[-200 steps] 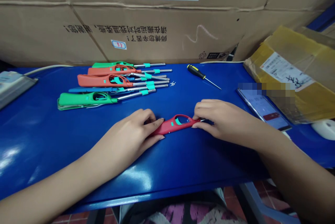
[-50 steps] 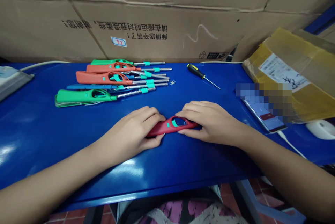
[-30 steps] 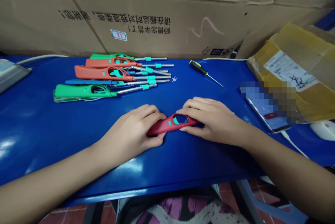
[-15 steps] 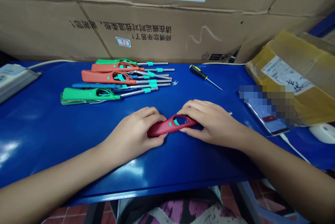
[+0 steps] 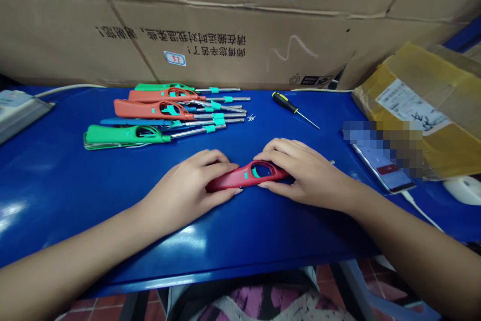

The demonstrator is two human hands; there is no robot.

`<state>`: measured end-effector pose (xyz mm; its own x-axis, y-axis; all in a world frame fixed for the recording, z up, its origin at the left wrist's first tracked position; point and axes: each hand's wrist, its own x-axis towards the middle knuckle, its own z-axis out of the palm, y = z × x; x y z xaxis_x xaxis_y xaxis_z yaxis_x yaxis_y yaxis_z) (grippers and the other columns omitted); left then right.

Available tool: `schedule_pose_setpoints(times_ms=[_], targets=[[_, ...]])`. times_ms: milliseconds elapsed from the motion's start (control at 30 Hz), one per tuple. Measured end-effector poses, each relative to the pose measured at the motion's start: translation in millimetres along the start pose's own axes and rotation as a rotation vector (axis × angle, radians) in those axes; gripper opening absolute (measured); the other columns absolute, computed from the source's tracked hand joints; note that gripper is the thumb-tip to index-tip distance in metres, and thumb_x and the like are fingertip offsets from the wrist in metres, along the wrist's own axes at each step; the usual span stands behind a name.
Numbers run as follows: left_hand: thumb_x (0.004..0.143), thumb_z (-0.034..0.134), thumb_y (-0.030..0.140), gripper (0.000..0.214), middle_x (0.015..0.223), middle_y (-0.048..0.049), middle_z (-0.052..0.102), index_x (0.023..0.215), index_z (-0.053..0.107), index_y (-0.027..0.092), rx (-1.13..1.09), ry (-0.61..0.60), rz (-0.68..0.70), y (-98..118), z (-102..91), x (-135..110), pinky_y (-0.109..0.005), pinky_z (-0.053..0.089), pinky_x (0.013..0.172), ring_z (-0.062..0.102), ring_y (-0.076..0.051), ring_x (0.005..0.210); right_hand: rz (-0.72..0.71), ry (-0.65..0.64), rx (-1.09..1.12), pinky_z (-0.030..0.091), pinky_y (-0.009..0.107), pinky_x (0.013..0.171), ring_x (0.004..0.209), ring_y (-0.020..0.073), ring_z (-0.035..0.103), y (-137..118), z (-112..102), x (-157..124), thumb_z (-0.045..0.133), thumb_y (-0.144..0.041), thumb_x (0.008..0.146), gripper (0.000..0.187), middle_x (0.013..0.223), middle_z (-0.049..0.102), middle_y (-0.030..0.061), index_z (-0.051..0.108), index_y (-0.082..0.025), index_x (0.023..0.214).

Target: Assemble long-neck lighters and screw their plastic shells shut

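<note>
A red gas lighter [image 5: 240,178] lies level just over or on the blue table, its handle between both hands. My left hand [image 5: 195,178] is closed round the back end of the handle, thumb below and fingers above. Around the front end, past the oval trigger opening with its turquoise trigger, my right hand [image 5: 300,173] is closed. Most of the lighter's metal tube is hidden behind that hand; only its tip shows beyond the knuckles. Farther back, several lighters lie in a row, among them a green lighter [image 5: 112,135] and an orange lighter [image 5: 139,109].
Behind the blue table [image 5: 180,246] stands a large cardboard box [image 5: 300,25]. A black and yellow screwdriver [image 5: 287,104] lies near small screws [image 5: 251,117]. At right are a phone [image 5: 387,171] with a white cable and a taped carton [image 5: 417,95]. A pale power strip [image 5: 20,113] sits far left.
My left hand has shifted slightly left along the handle, showing a little more of it. The red lighter remains between both hands, a touch higher in view.
</note>
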<state>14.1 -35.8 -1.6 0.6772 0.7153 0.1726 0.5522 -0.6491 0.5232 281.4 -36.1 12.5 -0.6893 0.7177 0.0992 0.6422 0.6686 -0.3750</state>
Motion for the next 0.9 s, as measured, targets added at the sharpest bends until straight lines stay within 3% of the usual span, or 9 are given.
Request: schedule_pose_setpoints(times_ms=[300, 533, 900], targets=[[0.099, 0.061, 0.039, 0.034, 0.111, -0.0070, 0.069, 0.126, 0.066, 0.019, 0.115, 0.042, 0.056, 1.8, 2.3, 0.0, -0.035, 0.055, 0.084, 0.065, -0.022, 0.098, 0.079, 0.015, 0.135, 0.046, 0.037, 0.093, 0.108, 0.0216, 0.062, 3.2, 4.0, -2.3, 0.071, -0.027, 0.089, 0.037, 0.117, 0.067, 0.0039, 0.057, -0.023, 0.123], [0.100, 0.058, 0.040, 0.037, 0.116, -0.0078, 0.075, 0.126, 0.066, 0.016, 0.229, 0.089, 0.140, -1.5, 2.3, -0.9, -0.039, 0.057, 0.087, 0.069, -0.024, 0.099, 0.122, 0.038, 0.242, 0.049, 0.029, 0.083, 0.095, 0.0176, 0.064, 3.7, 3.8, -1.5, 0.073, -0.024, 0.088, 0.034, 0.108, 0.068, 0.0033, 0.059, -0.020, 0.118], [0.100, 0.059, 0.037, 0.036, 0.122, -0.0097, 0.073, 0.128, 0.062, 0.015, 0.144, 0.102, 0.113, -6.6, 7.6, -2.2, -0.038, 0.057, 0.092, 0.070, -0.024, 0.108, 0.253, 0.074, 0.387, 0.047, 0.027, 0.078, 0.085, 0.0137, 0.060, 2.0, 7.2, 0.8, 0.074, -0.015, 0.083, 0.030, 0.094, 0.065, -0.0021, 0.060, -0.021, 0.108]])
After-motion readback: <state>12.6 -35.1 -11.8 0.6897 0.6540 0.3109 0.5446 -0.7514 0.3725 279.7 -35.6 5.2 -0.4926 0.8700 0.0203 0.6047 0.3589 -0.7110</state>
